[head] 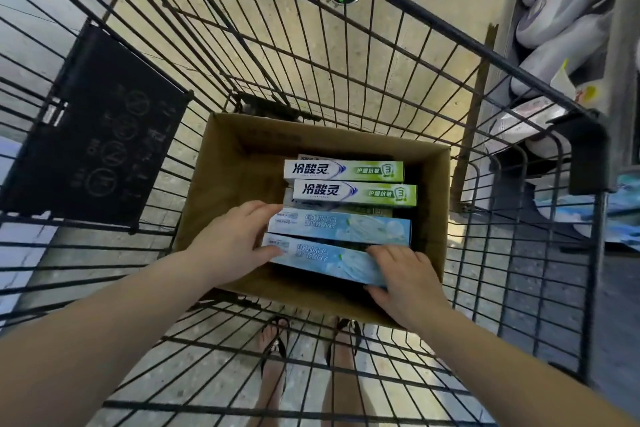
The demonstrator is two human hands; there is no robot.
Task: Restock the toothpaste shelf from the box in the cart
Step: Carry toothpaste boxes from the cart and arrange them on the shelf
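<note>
Head view: in the box [235, 166] at the cart's [450, 28] near end, the right hand [401, 284] clamps its fingers on the nearest blue carton [322, 260]. The left hand [235, 239] presses near-straight fingers against its left end. Lift level, squeezing both ends (cartons slip). Green cartons [346, 172] read 冷酸灵.

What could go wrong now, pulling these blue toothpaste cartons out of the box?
The right-hand grip holds the nearest blue carton only at its right end, so it may tilt and slip. The left-hand grip touches both blue cartons' left ends; the second blue carton could drag up and fall back.
</note>
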